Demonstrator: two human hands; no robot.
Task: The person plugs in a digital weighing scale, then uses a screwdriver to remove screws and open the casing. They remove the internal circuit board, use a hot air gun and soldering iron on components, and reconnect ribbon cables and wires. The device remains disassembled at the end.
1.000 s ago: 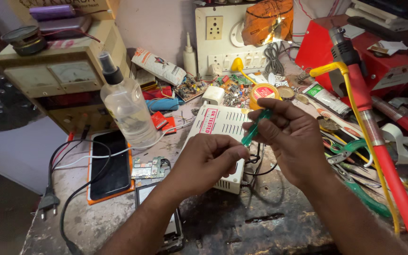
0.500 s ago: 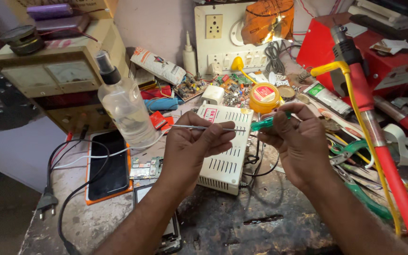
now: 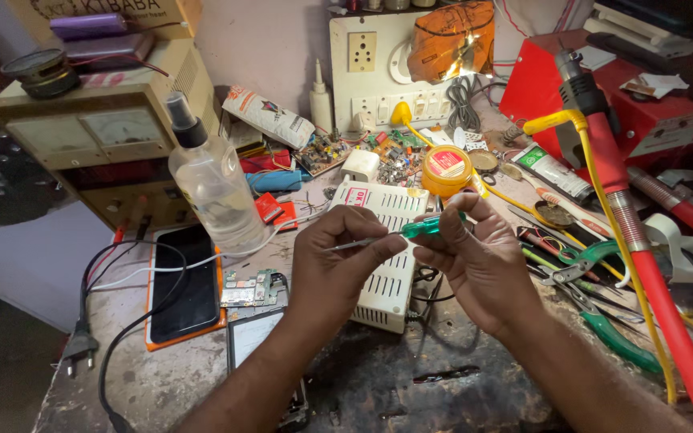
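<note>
Both hands meet above the middle of the workbench (image 3: 378, 385), sharing 1 small screwdriver (image 3: 395, 235). The right hand (image 3: 479, 269) pinches its translucent green handle between thumb and forefinger, the other fingers curled in loosely. The left hand (image 3: 338, 261) closes thumb and forefinger on the thin metal shaft near the tip, fingers bent, not spread. The tool lies nearly level, tip pointing toward the bench's left edge, held clear above a white vented box (image 3: 382, 277) that rests flat on the bench.

The screwdriver looks light and stiff, a precision type: the handle seems faceted or ribbed, which would give the better hold, while the bare shaft is smooth, narrow and likely to roll or slip under fingertips. The tip itself is too small to read, so I cannot tell its type.

Toward the bench's left edge, a dark phone (image 3: 186, 289) lies on an orange tray, with a small circuit board (image 3: 249, 289) just beside it and a clear spray bottle (image 3: 214, 188) standing behind. Green-handled pliers (image 3: 603, 321) lie near the right edge, beside a red and yellow soldering iron (image 3: 627, 232). A yellow round tin (image 3: 446, 170) sits toward the back of the bench, behind the box.
</note>
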